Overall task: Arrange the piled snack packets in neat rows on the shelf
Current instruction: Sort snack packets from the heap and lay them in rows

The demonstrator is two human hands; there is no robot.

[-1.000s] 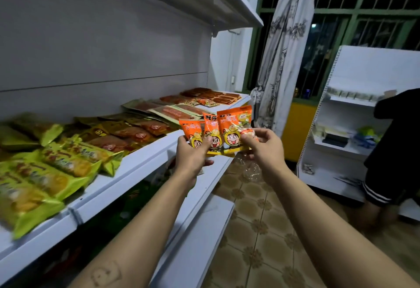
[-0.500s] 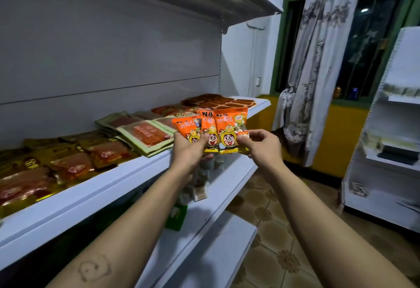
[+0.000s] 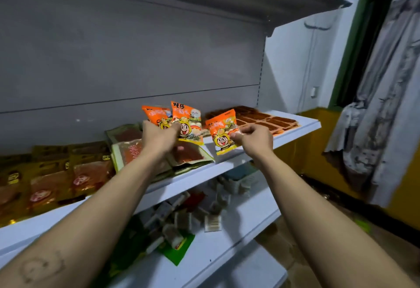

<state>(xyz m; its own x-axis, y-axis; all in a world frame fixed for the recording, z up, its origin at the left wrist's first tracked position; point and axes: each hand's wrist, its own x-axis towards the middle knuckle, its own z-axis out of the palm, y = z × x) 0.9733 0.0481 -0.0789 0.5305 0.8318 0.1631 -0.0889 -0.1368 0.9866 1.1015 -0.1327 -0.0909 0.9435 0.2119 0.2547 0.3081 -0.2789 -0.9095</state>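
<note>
Head view: the left hand (image 3: 159,139) gripped two orange packets (image 3: 187,120), fanned apart, with the thumb across their lower fronts. The right hand (image 3: 255,139) pinched a single orange packet (image 3: 221,134) by its right edge between thumb and curled fingers. All three were in the air just above the front of the shelf (image 3: 305,124). None had been laid down yet.

The pair hung over the green-edged packets (image 3: 191,154). The single one hung over the narrow gap between those and the brown flat packs (image 3: 266,119) further right. Gold packets (image 3: 91,173) lay to the left, and small boxes cluttered the lower shelf (image 3: 250,217).

The step looked like setting the single packet down first. To do it well, it probably wanted lowering flat into that gap, face up, with its bottom edge square to the shelf front. It should not overlap either neighbour — there seemed little room to spare. The other two could then follow at the same spacing.

Each orange packet was held roughly upright, long axis near vertical, printed face toward the camera and the cartoon figure the right way up. Their tops leaned a little to the left — the leftmost most of all.
</note>
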